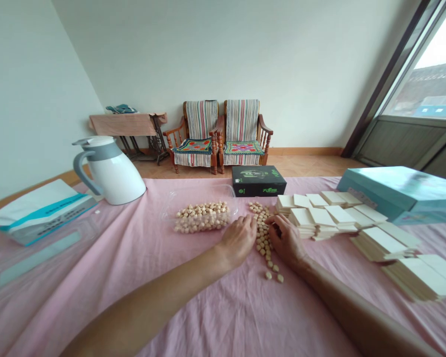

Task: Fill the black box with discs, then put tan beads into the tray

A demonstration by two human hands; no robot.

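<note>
Small beige rounded pieces (262, 233) lie in a loose strip on the pink cloth, between my two hands. My left hand (240, 240) rests at the strip's left side, its fingers curled down and together against the pieces. From the right, my right hand (287, 239) reaches in with bent fingers, the fingertips at the strip's upper part. Whatever either hand may hold is hidden by the fingers. Just left of my left hand, a clear plastic tub (167, 206) holds many more such pieces (202, 218).
Stacks of cream-coloured cards or tiles (321, 216) stand right of my right hand, before a light blue box (401, 193). A black box (259, 181) sits beyond the pieces. Leftward are a white jug (115, 173), a tissue pack (44, 213) and a clear lid (40, 258).
</note>
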